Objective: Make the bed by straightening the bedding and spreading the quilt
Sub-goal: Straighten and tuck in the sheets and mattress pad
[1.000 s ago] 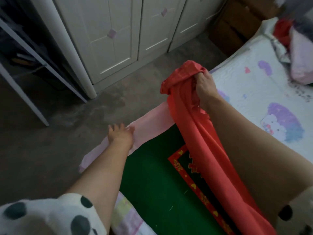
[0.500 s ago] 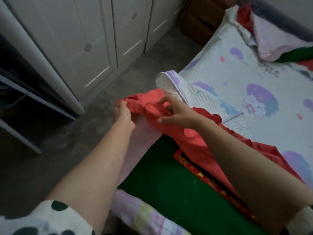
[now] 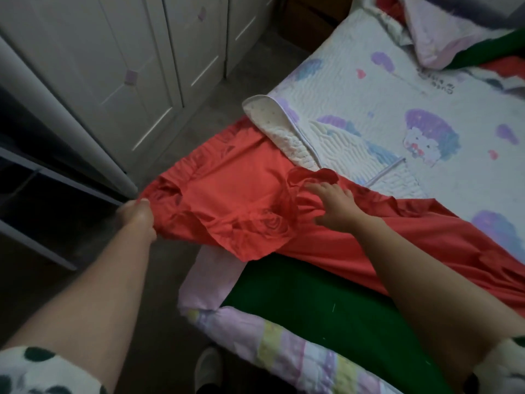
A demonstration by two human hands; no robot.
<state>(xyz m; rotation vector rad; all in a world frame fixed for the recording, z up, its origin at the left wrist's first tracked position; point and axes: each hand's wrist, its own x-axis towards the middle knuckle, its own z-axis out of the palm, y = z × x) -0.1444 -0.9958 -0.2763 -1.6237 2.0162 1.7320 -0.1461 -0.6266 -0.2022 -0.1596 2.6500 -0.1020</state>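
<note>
The bed stands beside a white wardrobe. A printed white pad covers its far part, one corner folded back. A red sheet lies crumpled across the middle, over a green quilt at the near end. The left hand grips the sheet's corner off the bed's edge. The right hand rests on the sheet, fingers spread.
</note>
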